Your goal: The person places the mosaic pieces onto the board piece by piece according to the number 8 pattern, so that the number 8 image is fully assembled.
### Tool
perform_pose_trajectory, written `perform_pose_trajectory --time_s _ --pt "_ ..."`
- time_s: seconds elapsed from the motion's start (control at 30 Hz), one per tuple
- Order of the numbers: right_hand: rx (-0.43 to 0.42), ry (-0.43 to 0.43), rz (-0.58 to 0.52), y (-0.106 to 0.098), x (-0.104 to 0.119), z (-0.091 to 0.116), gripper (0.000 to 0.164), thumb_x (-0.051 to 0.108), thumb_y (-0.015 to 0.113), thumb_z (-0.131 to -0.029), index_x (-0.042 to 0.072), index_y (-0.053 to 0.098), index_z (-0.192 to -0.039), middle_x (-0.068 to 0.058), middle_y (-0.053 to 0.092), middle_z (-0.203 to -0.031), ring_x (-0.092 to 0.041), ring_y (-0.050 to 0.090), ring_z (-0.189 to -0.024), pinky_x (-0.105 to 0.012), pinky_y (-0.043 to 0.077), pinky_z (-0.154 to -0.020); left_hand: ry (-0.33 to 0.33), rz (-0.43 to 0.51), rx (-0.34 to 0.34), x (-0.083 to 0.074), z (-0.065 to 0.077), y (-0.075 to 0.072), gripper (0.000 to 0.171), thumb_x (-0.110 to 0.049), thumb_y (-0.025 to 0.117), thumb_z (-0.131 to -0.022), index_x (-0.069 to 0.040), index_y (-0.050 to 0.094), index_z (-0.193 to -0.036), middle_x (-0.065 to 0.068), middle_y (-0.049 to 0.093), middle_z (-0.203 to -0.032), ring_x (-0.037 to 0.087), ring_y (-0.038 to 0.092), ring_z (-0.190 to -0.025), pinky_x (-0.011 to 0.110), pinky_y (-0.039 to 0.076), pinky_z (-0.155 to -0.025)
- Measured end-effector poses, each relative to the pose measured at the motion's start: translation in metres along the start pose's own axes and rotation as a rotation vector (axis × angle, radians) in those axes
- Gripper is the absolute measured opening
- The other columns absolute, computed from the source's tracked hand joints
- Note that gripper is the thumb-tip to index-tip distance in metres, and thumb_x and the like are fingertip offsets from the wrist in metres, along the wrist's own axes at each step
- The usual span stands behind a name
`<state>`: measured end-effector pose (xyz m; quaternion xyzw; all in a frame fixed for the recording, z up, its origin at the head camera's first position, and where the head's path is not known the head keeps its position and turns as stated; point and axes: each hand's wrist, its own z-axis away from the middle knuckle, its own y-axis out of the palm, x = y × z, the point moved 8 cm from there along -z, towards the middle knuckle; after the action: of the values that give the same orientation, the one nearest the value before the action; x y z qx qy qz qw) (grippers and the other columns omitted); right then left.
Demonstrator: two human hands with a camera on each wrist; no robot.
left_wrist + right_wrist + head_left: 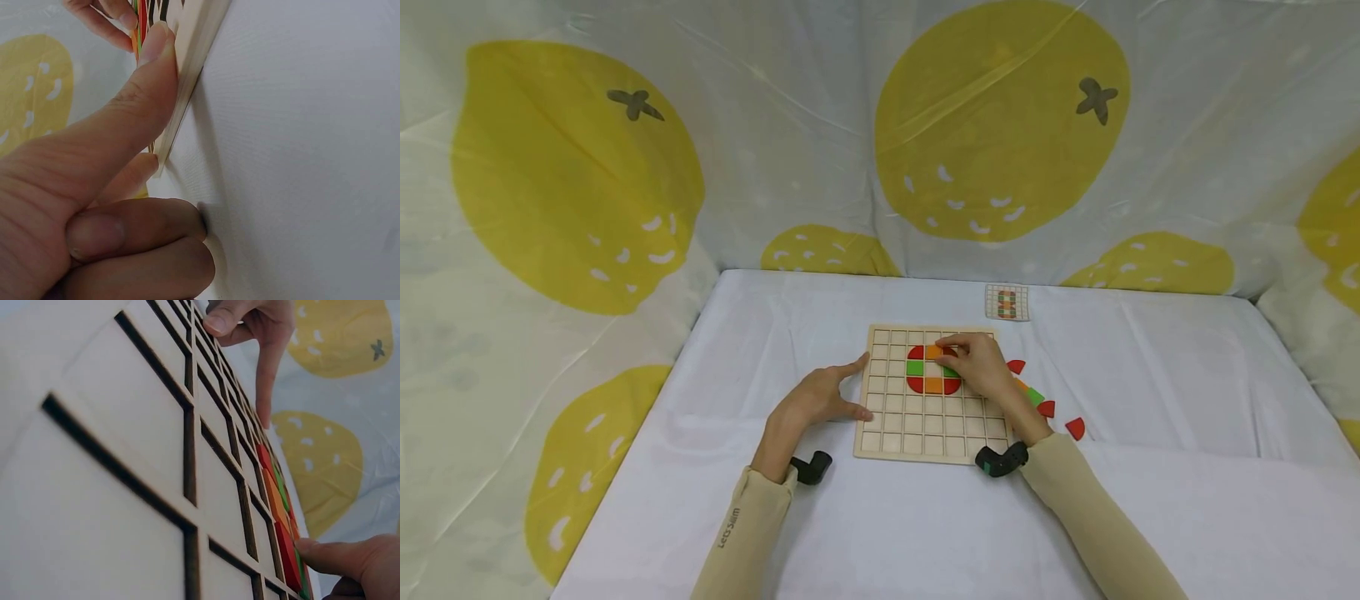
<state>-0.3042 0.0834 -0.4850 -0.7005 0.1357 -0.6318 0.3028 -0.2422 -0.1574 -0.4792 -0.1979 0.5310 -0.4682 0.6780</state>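
A square wooden grid board (898, 442) lies on the table. Set in it is a ring of red, orange and green pieces. My left hand (816, 396) steadies the board's left edge, its straight thumb (147, 87) and index finger spread apart against it; the other fingers are curled. Over the top of the ring, my right hand (981, 367) pinches at an orange square piece (932, 352) between thumb and index fingertip. The hand partly covers the red quarter-round piece (951, 352) beside it. The right wrist view shows the right thumb (331, 556) at the row of coloured pieces.
Right of the board lie loose pieces, among them a red quarter-round (1076, 428), another red one (1047, 409) and a green square (1035, 396). A small pattern card (1007, 302) lies behind the board. A lemon-print cloth (797, 167) rises behind the white table.
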Motion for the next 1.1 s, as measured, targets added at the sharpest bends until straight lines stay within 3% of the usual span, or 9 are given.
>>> perform_pose_trajectory --time_s 0.7,1.1 --pt "-0.028 -0.001 0.000 -0.010 -0.003 0.005 0.033 0.021 0.079 -0.093 0.006 0.076 -0.122 0.004 0.036 -0.056 -0.013 0.033 -0.051 -0.023 0.025 -0.052 -0.012 -0.006 0.004 -0.005 0.000 0.001 0.105 -0.038 0.089 -0.079 -0.031 0.028 -0.164 0.016 0.038 -0.165 0.037 0.037 -0.153 0.055 0.039 -0.120" --pt "-0.077 0.093 0.031 -0.061 -0.035 0.041 0.034 0.021 0.075 -0.096 0.006 0.074 -0.126 0.001 0.034 -0.060 -0.013 0.031 -0.049 -0.022 0.025 -0.045 -0.039 -0.002 0.010 0.001 0.001 0.003 0.104 -0.038 0.089 -0.080 -0.032 0.028 -0.164 0.017 0.037 -0.166 0.036 0.036 -0.154 0.055 0.038 -0.121"
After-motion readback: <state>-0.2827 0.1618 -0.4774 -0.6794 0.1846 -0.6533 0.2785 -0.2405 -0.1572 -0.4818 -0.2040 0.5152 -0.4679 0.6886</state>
